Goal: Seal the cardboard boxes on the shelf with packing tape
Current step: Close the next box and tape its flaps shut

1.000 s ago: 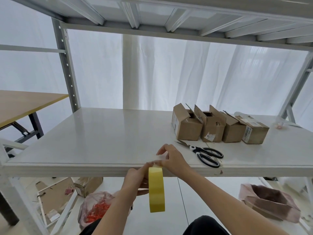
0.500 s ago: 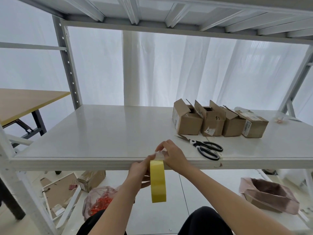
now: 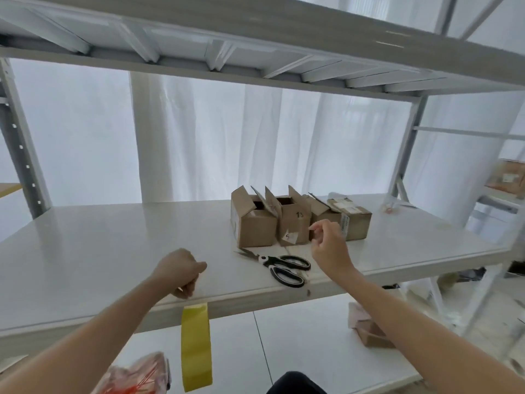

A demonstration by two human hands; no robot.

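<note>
**Hovering at unsealed boxes, tape dangling**

Logging shelf (image 3: 113, 251) carrying four cardboard boxes (image 3: 255, 226) in a touching row, flaps standing open, none taped. Tagging tape roll (image 3: 196, 345) hanging below the shelf's front edge, just under left hand (image 3: 180, 270): fingers curling, grip on tape end impossible to tell. Tagging right hand (image 3: 329, 245) hovering before the boxes, fingers bent, pinch unclear. Noting scissors (image 3: 284, 267) lying between hands. Flagging likely risks: roll dropping off a weakly stuck end, flaps springing up under tape. Reading "13" on second box; remaining labels too small.

Four little brown cardboard boxes (image 3: 295, 220) sit side by side on the white metal shelf (image 3: 113, 251), most flaps up, yellow packing-tape roll (image 3: 196, 348) hanging edge-on below its front lip.
</note>
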